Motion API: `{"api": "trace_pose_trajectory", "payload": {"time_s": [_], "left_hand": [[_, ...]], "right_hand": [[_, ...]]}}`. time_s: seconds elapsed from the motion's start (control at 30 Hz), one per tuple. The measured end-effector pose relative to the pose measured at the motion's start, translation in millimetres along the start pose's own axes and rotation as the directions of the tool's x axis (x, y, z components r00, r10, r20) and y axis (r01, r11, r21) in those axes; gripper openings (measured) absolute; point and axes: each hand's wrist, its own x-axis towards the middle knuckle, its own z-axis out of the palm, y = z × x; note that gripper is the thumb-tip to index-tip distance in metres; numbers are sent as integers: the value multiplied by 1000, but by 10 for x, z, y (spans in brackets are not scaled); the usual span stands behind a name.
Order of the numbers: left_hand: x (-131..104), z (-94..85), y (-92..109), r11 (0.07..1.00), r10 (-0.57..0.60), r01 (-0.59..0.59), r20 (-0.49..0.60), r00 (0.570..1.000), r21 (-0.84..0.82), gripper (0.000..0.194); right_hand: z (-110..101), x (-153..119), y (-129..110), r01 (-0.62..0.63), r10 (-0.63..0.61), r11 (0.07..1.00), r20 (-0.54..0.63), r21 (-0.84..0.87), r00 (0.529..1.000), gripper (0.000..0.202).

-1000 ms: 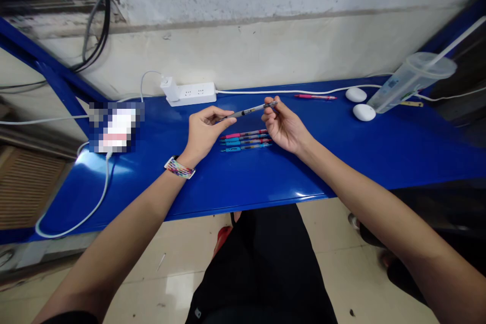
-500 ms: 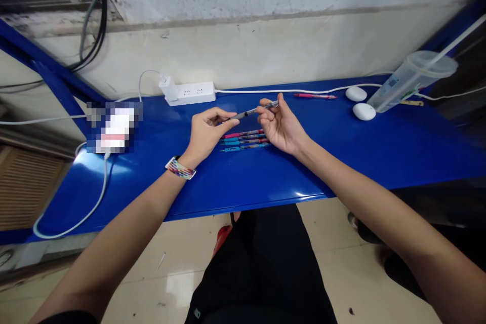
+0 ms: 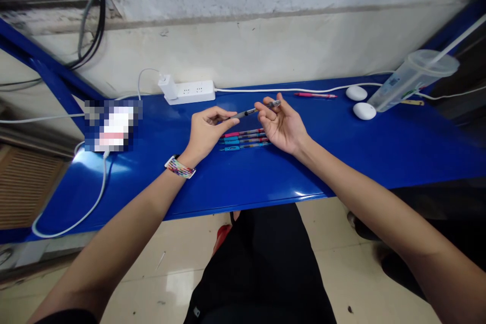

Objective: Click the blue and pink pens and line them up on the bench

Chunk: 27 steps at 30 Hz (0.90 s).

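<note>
My left hand (image 3: pixel 208 129) pinches the grey end of a pen (image 3: pixel 241 115) between thumb and fingers. The pen is tilted up to the right above the table. At its other end, my right hand (image 3: pixel 283 124) grips the clear part between thumb and fingertips, palm turned up. A dark band shows along the pen between the hands; whether its two halves are joined there I cannot tell. Under the hands, a pen with a pink grip (image 3: pixel 237 134) and pens with blue grips (image 3: pixel 232 149) lie side by side, their right ends partly behind my right hand.
On the blue table (image 3: pixel 212 182) a white power strip (image 3: pixel 195 92) stands by the wall. A red pen (image 3: pixel 315 95) lies at the back. Two white rounded objects (image 3: pixel 364 111) sit beside a clear plastic cup (image 3: pixel 402 83). A blurred-out device (image 3: pixel 116 126) with a cable is at left.
My right hand's fingers have shifted slightly on the pen, and more of its right end shows past them. My left hand keeps its place and hold.
</note>
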Motion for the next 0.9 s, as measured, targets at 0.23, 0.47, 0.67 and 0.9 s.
{"api": "trace_pose_trajectory", "payload": {"time_s": [0.23, 0.47, 0.67, 0.9], "left_hand": [[5, 2, -11, 1000, 1, -1, -4, 1000, -26, 22], [-1, 9, 5, 999, -10, 10, 6, 1000, -34, 23], [1, 7, 33, 999, -19, 19, 0, 1000, -31, 24], [-3, 13, 10, 999, -14, 14, 4, 1000, -42, 22]], "right_hand": [[31, -33, -51, -60, 62, 997, 55, -53, 997, 65], [-6, 26, -22, -51, 52, 998, -38, 29, 998, 58], [142, -59, -19, -36, 54, 990, -131, 137, 990, 59], [143, -69, -36, -21, 39, 993, -152, 118, 988, 52]]}}
